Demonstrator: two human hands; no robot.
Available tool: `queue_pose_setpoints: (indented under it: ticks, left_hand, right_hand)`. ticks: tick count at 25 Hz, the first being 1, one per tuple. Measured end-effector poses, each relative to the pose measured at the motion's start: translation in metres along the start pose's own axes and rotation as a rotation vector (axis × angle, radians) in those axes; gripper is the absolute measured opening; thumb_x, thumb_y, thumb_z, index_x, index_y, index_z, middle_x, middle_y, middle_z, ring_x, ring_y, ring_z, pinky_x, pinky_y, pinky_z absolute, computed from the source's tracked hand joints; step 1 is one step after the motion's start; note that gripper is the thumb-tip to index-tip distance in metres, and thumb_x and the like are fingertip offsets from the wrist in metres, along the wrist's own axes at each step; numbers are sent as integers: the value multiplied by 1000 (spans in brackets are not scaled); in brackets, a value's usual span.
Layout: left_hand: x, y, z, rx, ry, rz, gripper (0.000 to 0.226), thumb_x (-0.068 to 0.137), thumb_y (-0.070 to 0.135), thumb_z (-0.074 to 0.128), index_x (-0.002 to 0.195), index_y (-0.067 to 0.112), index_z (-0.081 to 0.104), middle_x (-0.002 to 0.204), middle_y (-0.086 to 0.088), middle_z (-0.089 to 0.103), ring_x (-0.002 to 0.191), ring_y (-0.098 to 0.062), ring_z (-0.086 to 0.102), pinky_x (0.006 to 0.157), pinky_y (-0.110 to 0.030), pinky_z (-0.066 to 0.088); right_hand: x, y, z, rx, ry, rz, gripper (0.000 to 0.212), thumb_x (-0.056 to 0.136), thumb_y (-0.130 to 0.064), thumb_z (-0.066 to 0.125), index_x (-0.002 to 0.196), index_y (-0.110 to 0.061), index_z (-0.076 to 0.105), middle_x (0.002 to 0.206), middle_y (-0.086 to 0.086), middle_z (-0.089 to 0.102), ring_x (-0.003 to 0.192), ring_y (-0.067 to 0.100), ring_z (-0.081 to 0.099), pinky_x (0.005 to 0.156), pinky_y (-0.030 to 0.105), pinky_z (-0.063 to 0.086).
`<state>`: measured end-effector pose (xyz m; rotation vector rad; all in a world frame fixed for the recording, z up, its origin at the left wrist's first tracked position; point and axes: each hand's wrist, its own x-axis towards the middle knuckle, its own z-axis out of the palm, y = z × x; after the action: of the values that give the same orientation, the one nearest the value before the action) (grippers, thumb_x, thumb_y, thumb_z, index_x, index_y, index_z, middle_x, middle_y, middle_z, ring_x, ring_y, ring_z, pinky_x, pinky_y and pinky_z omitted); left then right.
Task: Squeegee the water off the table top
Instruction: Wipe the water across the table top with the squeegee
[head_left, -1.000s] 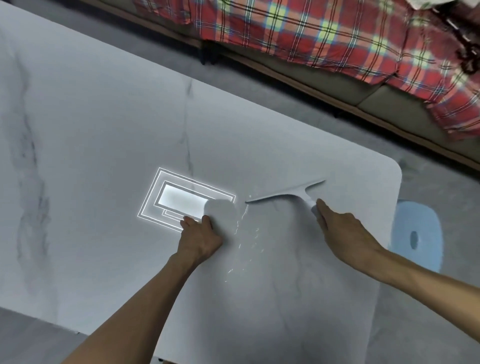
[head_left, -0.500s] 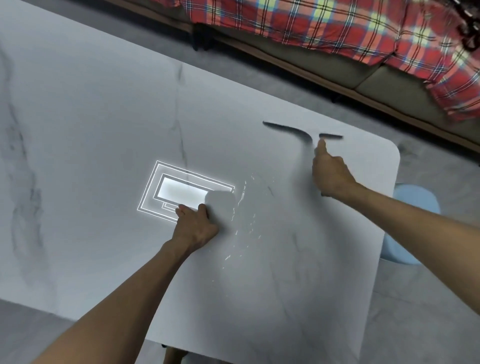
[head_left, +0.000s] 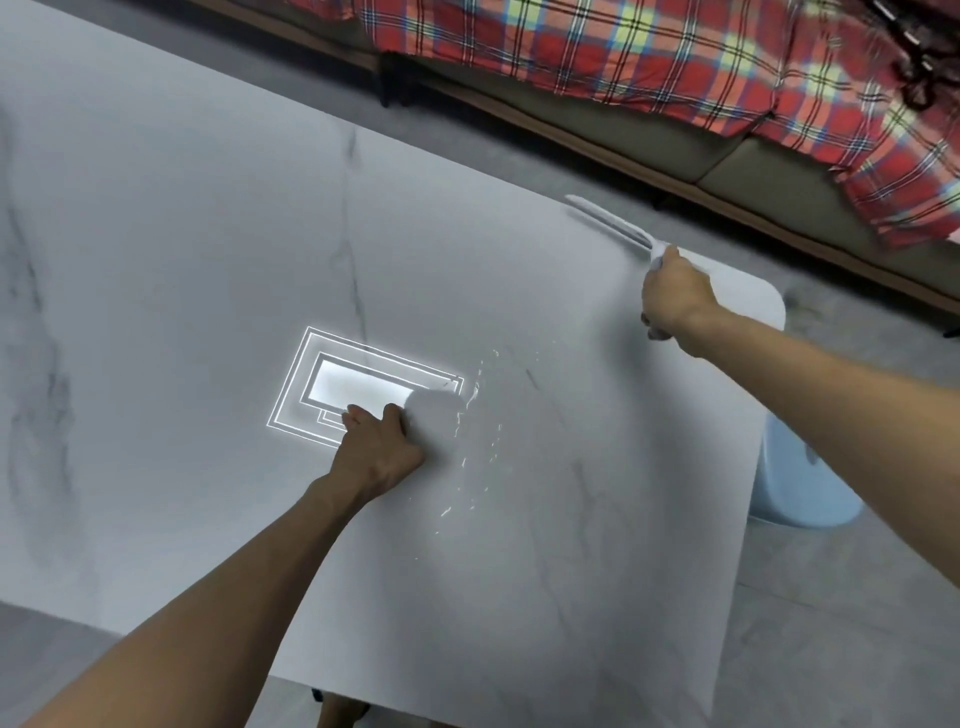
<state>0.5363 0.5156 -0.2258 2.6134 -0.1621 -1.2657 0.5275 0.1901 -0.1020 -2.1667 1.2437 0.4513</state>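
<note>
No readable text, label, brand or number appears anywhere on the marble-patterned table (head_left: 208, 234) or its surroundings.

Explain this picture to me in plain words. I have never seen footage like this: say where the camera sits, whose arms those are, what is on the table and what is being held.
There is no machine here. The camera is worn on a person's head and looks forward and down, so the two bare arms reaching in from the bottom are that person's own.

The left hand presses flat on the pale marble-look table top, beside a bright rectangle that is a ceiling light's reflection. Just to its right, small streaks of water glisten on the surface.

The right hand grips the handle of a white squeegee, blurred by motion, near the table's far edge; whether its blade touches the table cannot be told.

Past the table lie a red plaid blanket on a sofa and a light blue stool on the floor.
</note>
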Motion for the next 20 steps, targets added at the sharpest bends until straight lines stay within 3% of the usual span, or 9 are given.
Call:
queue_pose_setpoints:
  ticks: [2, 4, 6, 8, 11, 13, 15, 17, 20]
  left_hand:
    - [2, -7, 3, 56, -27, 39, 43, 80, 20, 47, 120, 4, 43, 137, -26, 35, 131, -52, 29, 104, -50, 37]
    - [1, -10, 1, 44, -43, 41, 30, 79, 24, 46, 104, 10, 40, 137, -32, 35, 132, -51, 26, 93, -44, 39]
    - [-3, -13, -3, 33, -52, 47, 24, 78, 30, 50, 93, 16, 38, 135, -32, 37, 127, -45, 31, 80, -40, 38]
    - [-12, -15, -9, 3, -31, 71, 21, 77, 29, 52, 90, 17, 40, 133, -28, 42, 125, -41, 35, 80, -39, 41]
    - [-35, -19, -18, -65, -11, 122, 20, 77, 19, 57, 87, 16, 40, 132, -27, 42, 119, -39, 46, 76, -36, 44]
    - [-45, -24, -20, -124, -7, 138, 21, 80, 13, 58, 88, 15, 39, 131, -25, 46, 117, -38, 50, 72, -32, 37]
    - [-58, -28, -23, -156, 4, 155, 17, 84, 10, 57, 90, 12, 40, 123, -22, 53, 113, -35, 50, 72, -29, 32]
    - [-72, -35, -22, -97, 29, 189, 15, 87, 5, 55, 85, 14, 42, 109, -19, 55, 92, -28, 47, 70, -23, 30]
    - [-87, -51, -14, -47, 88, 197, 3, 89, 4, 49, 91, 6, 50, 103, -16, 52, 87, -28, 49, 71, -31, 38]
  right_hand:
    - [4, -16, 14, -22, 4, 6, 40, 97, -5, 29, 136, -7, 34, 127, 23, 50, 72, 28, 51, 51, 28, 44]
    - [-11, -14, 45, -70, -34, -73, 51, 98, -10, 30, 148, -16, 22, 119, 22, 52, 74, 33, 55, 53, 31, 48]
    - [-44, 4, 71, -167, -70, -199, 56, 100, -17, 31, 152, -25, 14, 114, 25, 56, 86, 41, 59, 64, 37, 50]
    - [-76, 28, 89, -189, -73, -268, 57, 101, -22, 32, 153, -29, 10, 104, 25, 61, 90, 43, 60, 72, 38, 46]
    - [-121, 68, 94, -222, -137, -355, 56, 101, -24, 34, 152, -34, 12, 77, 12, 60, 72, 34, 60, 62, 33, 42]
    - [-144, 96, 90, -256, -179, -373, 58, 101, -23, 35, 152, -36, 11, 67, 2, 55, 60, 21, 56, 54, 31, 41]
    - [-162, 120, 81, -286, -204, -344, 60, 101, -21, 36, 153, -38, 10, 68, 2, 58, 59, 17, 55, 57, 33, 46]
    - [-178, 142, 68, -284, -233, -292, 59, 101, -22, 37, 152, -39, 13, 71, 2, 61, 60, 16, 57, 61, 33, 48]
    - [-186, 146, 44, -272, -240, -226, 51, 102, -32, 37, 150, -39, 24, 94, 4, 70, 74, 17, 62, 71, 30, 49]
